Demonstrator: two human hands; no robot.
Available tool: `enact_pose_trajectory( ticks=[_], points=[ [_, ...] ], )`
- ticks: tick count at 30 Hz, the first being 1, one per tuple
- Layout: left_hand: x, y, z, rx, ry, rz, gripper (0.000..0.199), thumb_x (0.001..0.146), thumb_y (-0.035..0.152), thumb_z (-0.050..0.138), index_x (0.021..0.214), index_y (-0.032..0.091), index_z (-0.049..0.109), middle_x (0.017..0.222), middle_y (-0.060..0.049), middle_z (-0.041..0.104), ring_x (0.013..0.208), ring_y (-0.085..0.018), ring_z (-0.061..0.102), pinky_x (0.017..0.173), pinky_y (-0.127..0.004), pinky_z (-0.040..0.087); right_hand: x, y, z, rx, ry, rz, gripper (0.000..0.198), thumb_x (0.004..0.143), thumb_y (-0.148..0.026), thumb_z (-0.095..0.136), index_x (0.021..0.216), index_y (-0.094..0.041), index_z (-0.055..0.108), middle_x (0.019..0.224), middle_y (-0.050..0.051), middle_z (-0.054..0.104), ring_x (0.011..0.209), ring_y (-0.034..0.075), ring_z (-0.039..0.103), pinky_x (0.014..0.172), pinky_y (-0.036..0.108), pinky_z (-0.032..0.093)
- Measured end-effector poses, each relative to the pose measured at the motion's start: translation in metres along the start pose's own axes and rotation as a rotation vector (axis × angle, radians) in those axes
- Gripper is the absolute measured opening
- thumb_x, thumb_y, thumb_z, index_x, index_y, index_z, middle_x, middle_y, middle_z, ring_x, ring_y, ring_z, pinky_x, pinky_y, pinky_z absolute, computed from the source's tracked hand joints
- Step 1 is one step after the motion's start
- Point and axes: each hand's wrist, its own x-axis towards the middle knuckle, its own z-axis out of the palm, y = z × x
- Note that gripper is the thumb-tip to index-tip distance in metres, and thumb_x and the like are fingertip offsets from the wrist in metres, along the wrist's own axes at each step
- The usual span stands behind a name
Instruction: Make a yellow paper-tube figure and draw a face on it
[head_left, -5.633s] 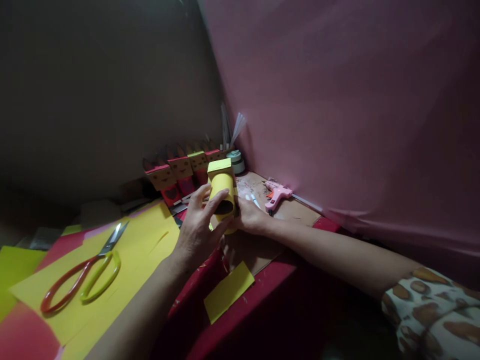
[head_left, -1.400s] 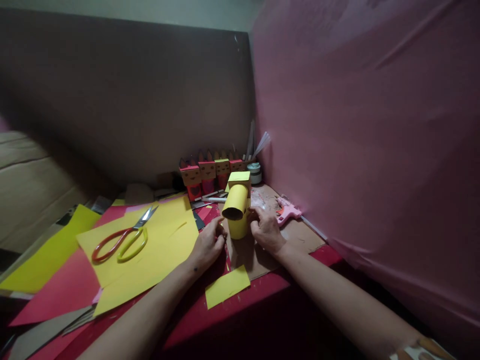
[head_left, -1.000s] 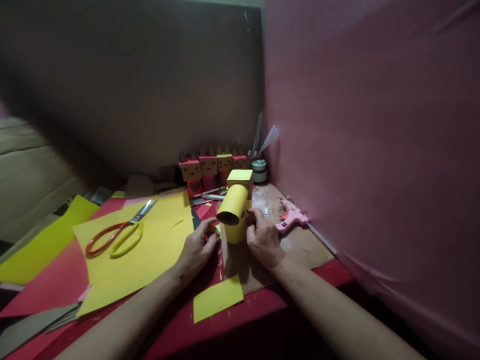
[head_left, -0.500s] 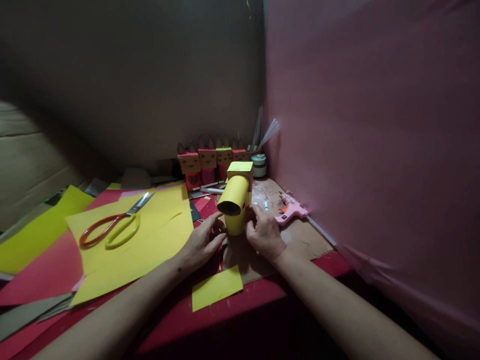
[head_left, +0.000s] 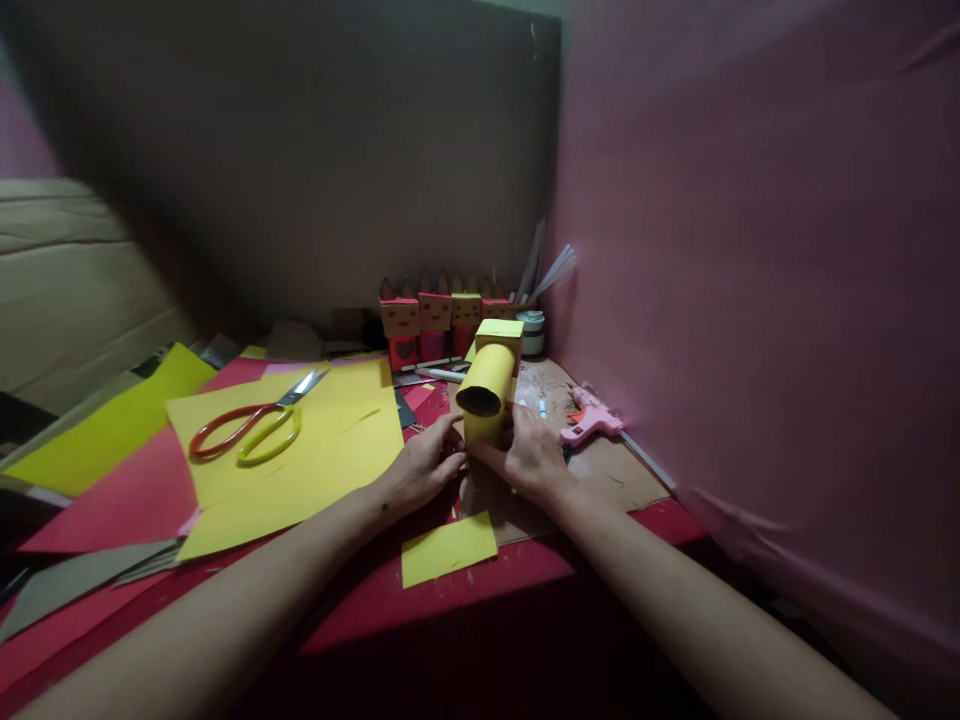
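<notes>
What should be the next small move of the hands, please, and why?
Perhaps ease the right hand off slowly, with the left hand ready beside it: the right grips the base of the upright yellow tube, and a second yellow tube juts forward above, so it might tip.

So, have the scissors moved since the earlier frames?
No: the scissors show no shift either way against the large yellow sheet beneath them, blades toward its far edge.

No text, number or sign (brands included) can be read.
</notes>
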Motion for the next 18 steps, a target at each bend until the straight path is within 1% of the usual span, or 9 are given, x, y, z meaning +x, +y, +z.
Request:
enact_pose_trajectory(
  ticks=[4,10,13,15,18],
  points=[
    [-0.001,0.006,0.003,0.016,0.010,0.014,0.052,0.082,0.021,0.054,0.134,0.017,0.052,0.085,-0.003,0.070,0.080,-0.024,0.069,0.076,-0.039,0.055,0.000,-0.003,0.003,-0.060,-0.013,0.020,0.042,0.081,-0.052,0.074,0.098,-0.015,0.068,0.100,0.018,0.074,0.094,0.033,0.069,0.082,0.041,0.051],
    [-0.002,0.009,0.006,0.009,0.010,0.016,0.054,0.080,0.018,0.053,0.135,0.018,0.052,0.080,-0.001,0.068,0.075,-0.023,0.068,0.071,-0.036,0.054,0.001,-0.004,0.005,-0.069,-0.005,0.043,0.035,0.082,-0.045,0.073,0.098,-0.014,0.068,0.097,0.019,0.074,0.092,0.034,0.071,0.080,0.041,0.051],
    [-0.002,0.008,0.007,0.008,0.014,0.000,0.050,0.083,0.019,0.053,0.133,0.018,0.053,0.075,0.001,0.066,0.071,-0.022,0.067,0.069,-0.034,0.053,0.000,-0.003,0.005,-0.022,0.005,0.044,0.037,0.081,-0.048,0.072,0.097,-0.014,0.068,0.095,0.019,0.073,0.091,0.035,0.069,0.079,0.044,0.052],
    [-0.002,0.007,0.008,0.013,0.031,-0.021,0.046,0.086,0.021,0.051,0.132,0.016,0.053,0.074,0.001,0.065,0.070,-0.021,0.066,0.068,-0.034,0.053,-0.002,-0.003,0.003,0.039,0.015,0.028,0.037,0.079,-0.048,0.070,0.095,-0.015,0.067,0.093,0.018,0.072,0.089,0.035,0.068,0.080,0.047,0.052],
    [-0.001,0.005,0.008,0.025,0.084,-0.055,0.045,0.088,0.021,0.049,0.133,0.013,0.051,0.073,0.001,0.063,0.071,-0.022,0.066,0.070,-0.035,0.054,-0.007,-0.003,-0.007,0.167,0.061,-0.013,0.032,0.075,-0.040,0.066,0.096,-0.017,0.066,0.093,0.015,0.071,0.088,0.032,0.066,0.083,0.047,0.053]
  ],
)
